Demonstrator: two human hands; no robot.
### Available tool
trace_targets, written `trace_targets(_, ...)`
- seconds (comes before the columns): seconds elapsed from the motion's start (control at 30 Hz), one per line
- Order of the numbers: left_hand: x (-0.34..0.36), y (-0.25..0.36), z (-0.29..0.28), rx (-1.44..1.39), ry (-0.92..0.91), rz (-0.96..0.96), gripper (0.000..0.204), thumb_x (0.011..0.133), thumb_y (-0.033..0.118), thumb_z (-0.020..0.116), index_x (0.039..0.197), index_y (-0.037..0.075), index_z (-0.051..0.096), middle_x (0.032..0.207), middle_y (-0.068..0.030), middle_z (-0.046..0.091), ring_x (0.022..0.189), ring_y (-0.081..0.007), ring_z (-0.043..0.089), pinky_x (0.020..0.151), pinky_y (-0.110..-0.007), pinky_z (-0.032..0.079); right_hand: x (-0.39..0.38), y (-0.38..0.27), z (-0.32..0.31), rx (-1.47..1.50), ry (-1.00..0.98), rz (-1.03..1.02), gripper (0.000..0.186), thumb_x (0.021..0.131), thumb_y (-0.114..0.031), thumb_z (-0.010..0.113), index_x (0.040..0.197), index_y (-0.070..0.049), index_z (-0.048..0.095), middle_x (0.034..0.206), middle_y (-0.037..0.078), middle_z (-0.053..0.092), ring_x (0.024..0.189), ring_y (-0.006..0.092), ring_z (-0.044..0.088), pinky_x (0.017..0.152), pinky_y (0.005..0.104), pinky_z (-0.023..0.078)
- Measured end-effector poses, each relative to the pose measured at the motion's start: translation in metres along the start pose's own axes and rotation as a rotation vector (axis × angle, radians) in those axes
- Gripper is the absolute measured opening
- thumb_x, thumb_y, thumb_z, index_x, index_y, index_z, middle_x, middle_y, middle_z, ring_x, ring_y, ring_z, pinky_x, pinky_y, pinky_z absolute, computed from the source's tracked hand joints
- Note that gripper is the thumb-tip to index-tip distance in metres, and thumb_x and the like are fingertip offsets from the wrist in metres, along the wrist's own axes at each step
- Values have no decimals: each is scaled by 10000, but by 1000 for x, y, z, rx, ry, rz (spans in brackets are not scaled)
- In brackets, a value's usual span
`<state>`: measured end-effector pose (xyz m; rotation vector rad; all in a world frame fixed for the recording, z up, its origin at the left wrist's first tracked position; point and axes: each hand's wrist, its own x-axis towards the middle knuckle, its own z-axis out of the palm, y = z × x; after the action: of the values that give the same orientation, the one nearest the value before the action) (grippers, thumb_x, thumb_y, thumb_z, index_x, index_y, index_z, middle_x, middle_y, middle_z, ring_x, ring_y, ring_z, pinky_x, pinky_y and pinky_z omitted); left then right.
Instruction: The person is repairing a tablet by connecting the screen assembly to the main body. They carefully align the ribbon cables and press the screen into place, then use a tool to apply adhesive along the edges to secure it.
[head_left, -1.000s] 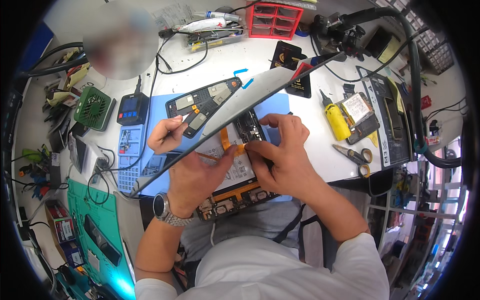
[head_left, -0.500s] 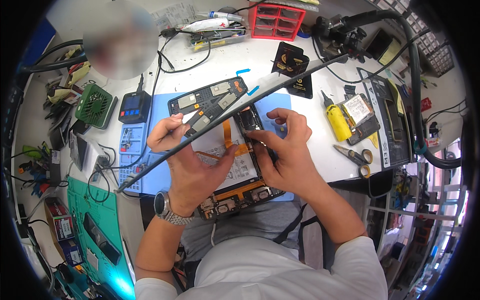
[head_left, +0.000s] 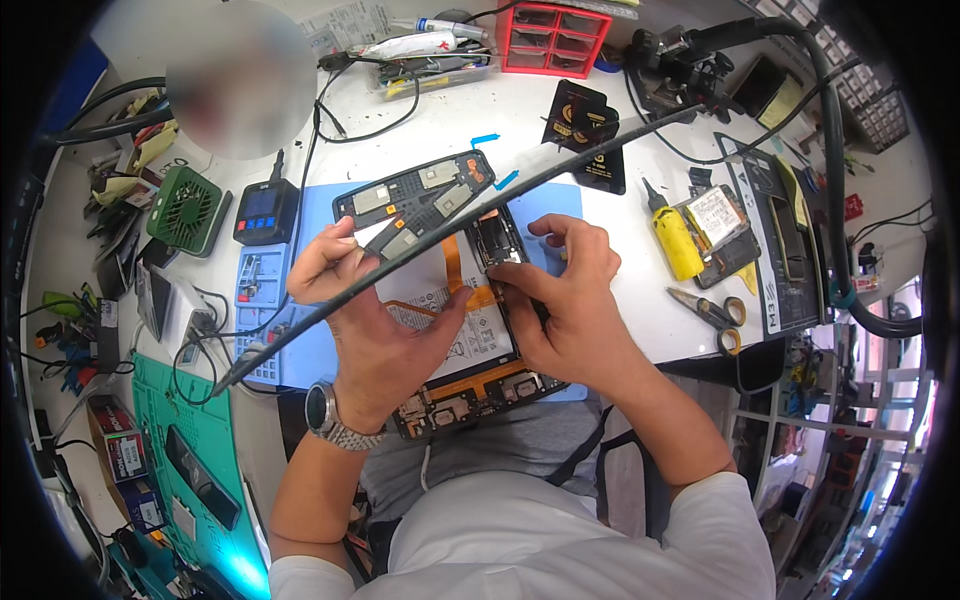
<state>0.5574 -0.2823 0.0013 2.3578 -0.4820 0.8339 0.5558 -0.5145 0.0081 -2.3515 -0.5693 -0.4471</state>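
Observation:
An opened tablet-like device (head_left: 480, 337) lies in front of me, its pale battery and orange ribbon cables exposed. My left hand (head_left: 385, 345), with a watch (head_left: 322, 408) on the wrist, is over the device's left side. Its thumb is stretched onto the orange ribbon cable (head_left: 455, 270); the other fingers are apart from it, beside a dark inner cover (head_left: 425, 200) with metal plates. My right hand (head_left: 570, 310) has thumb and index finger close together at the device's right edge; what is between them is hidden. A long dark bar (head_left: 560, 184) crosses diagonally over my left hand.
A blue mat (head_left: 318, 355) lies under the device. On the right are a yellow bottle (head_left: 677, 245), an opened phone (head_left: 722, 235) and scissors (head_left: 715, 312). To the left stand a green fan (head_left: 187, 212) and a black instrument (head_left: 267, 212). Red drawers (head_left: 552, 40) stand behind.
The dark bar has shifted slightly, its lower end going further left and its upper end further right. Both hands have barely moved and keep their places on the device.

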Motion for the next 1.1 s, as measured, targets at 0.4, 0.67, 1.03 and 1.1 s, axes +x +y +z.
trace_targets(0.4, 1, -1, 3, -56, 25, 46, 949, 667, 96, 1018, 1423, -17, 457, 1414, -253, 333, 1422, -471, 375, 1201, -605, 421, 0, -1, 0, -60, -34, -7, 321, 781, -86, 742, 1090, -136, 814, 1381, 226, 506, 1299, 428, 455, 1060, 548, 310)
trace_targets(0.67, 2, -1, 1, -10, -2, 56, 927, 669, 111, 1025, 1396, -28, 466, 1401, -266, 358, 1424, -477, 381, 1198, -605, 427, -2, 1, 0, -32, 12, -10, 322, 778, -82, 752, 1084, -141, 834, 1361, 216, 527, 1297, 413, 460, 1050, 548, 310)
trace_targets(1.03, 6, 2, -1, 31, -23, 63, 872, 695, 162, 1043, 1338, -17, 481, 1263, -158, 472, 1296, -340, 338, 1084, -470, 393, -2, -1, -1, -70, 16, -23, 308, 775, -69, 749, 1067, -135, 823, 1360, 221, 529, 1284, 419, 471, 1043, 545, 310)
trace_targets(1.1, 5, 3, -2, 43, -35, 49, 839, 693, 152, 1035, 1333, -11, 518, 1267, -165, 473, 1305, -351, 350, 1096, -483, 402, 0, 1, -1, -63, 7, -23, 294, 776, -69, 749, 1057, -131, 810, 1361, 224, 527, 1279, 423, 472, 1041, 546, 310)
